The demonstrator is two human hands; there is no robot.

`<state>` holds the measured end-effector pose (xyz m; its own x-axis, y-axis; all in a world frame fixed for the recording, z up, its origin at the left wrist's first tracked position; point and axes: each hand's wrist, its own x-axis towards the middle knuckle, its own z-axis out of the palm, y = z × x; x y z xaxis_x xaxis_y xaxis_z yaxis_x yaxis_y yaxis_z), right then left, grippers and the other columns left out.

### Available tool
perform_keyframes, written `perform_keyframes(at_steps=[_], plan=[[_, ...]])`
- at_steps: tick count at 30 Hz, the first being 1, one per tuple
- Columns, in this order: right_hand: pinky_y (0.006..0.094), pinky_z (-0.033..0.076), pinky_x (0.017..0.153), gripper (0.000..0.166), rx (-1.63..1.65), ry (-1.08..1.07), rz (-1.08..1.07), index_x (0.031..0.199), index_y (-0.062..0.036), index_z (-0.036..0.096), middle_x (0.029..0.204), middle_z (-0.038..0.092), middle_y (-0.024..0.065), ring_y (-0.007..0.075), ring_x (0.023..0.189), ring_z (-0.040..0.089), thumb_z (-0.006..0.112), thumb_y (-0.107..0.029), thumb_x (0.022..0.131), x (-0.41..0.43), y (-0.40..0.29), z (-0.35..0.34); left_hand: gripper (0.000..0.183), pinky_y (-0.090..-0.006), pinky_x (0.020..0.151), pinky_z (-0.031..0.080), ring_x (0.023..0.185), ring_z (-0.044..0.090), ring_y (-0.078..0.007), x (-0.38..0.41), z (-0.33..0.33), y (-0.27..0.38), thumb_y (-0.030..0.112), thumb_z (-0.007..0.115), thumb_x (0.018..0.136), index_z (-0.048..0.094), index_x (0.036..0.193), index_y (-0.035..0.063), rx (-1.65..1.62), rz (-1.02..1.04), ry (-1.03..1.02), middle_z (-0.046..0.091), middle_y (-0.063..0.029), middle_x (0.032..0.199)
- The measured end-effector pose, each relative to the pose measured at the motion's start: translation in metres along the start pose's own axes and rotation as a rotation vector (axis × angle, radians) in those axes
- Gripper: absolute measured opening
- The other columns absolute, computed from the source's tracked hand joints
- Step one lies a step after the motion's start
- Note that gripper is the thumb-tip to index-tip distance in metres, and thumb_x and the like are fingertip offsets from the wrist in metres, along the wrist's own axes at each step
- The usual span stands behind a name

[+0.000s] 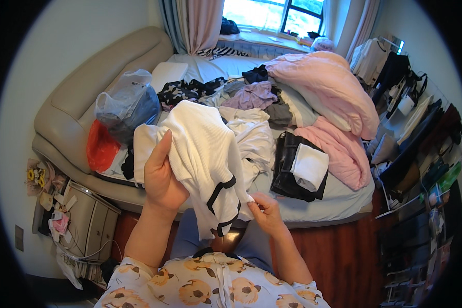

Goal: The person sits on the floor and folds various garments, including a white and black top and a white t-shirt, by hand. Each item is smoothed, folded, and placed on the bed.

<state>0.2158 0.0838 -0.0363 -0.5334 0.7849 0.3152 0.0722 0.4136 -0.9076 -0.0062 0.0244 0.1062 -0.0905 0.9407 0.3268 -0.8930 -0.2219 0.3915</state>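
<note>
A white ribbed knit garment with black trim (pixel 204 142) hangs between my hands, in front of the bed's near edge. My left hand (pixel 164 175) grips it at the upper left, thumb on top. Lower down, my right hand (pixel 265 212) pinches its edge on the right side. Behind it on the bed lies a rumpled white garment (pixel 254 133). To the right, a folded white cloth (pixel 311 165) rests on folded black trousers (pixel 283 169). A purple garment (pixel 252 95) and a camouflage-patterned garment (pixel 188 90) lie farther back among other loose clothes.
On the bed's left stand a filled translucent plastic bag (pixel 133 104) and a red plastic bag (pixel 101 144), beside the beige headboard (pixel 73 104). A pink quilt (pixel 323 84) is heaped at right. A nightstand (pixel 88 215) stands lower left; a clothes rack (pixel 404 92) lines the right wall.
</note>
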Motion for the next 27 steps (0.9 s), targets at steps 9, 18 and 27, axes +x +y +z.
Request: perform_keyframes(at_steps=[9, 18, 27], plan=[[0.0175, 0.037, 0.062, 0.018, 0.288, 0.387, -0.003, 0.092, -0.0004, 0.059, 0.078, 0.056, -0.0025, 0.0033, 0.068, 0.045, 0.051, -0.016, 0.093, -0.001, 0.005, -0.046, 0.044, -0.043, 0.102, 0.037, 0.116, 0.05, -0.0293, 0.005, -0.03, 0.019, 0.026, 0.041, 0.095, 0.04, 0.128, -0.003, 0.106, -0.04, 0.045, 0.051, -0.0177, 0.126], [0.0173, 0.037, 0.061, 0.02, 0.287, 0.248, -0.091, 0.091, 0.0002, 0.057, 0.077, 0.055, -0.0037, 0.0016, 0.069, 0.044, 0.044, -0.015, 0.095, 0.03, -0.08, -0.075, 0.038, -0.0339, 0.084, 0.05, 0.096, 0.062, -0.0215, -0.002, -0.143, 0.003, 0.022, 0.056, 0.089, 0.051, 0.118, -0.0017, 0.691, -0.44, 0.363, 0.061, -0.0125, 0.111], [0.0182, 0.043, 0.063, 0.021, 0.622, 0.083, 0.106, 0.096, 0.0001, 0.059, 0.083, 0.062, 0.0005, 0.0035, 0.072, 0.054, 0.046, -0.017, 0.095, 0.052, -0.099, -0.037, 0.027, -0.0276, 0.063, 0.05, 0.069, 0.063, -0.0132, -0.039, -0.133, -0.048, 0.02, 0.063, 0.082, 0.064, 0.102, 0.0036, 1.728, -0.39, -0.063, 0.067, -0.0082, 0.079]])
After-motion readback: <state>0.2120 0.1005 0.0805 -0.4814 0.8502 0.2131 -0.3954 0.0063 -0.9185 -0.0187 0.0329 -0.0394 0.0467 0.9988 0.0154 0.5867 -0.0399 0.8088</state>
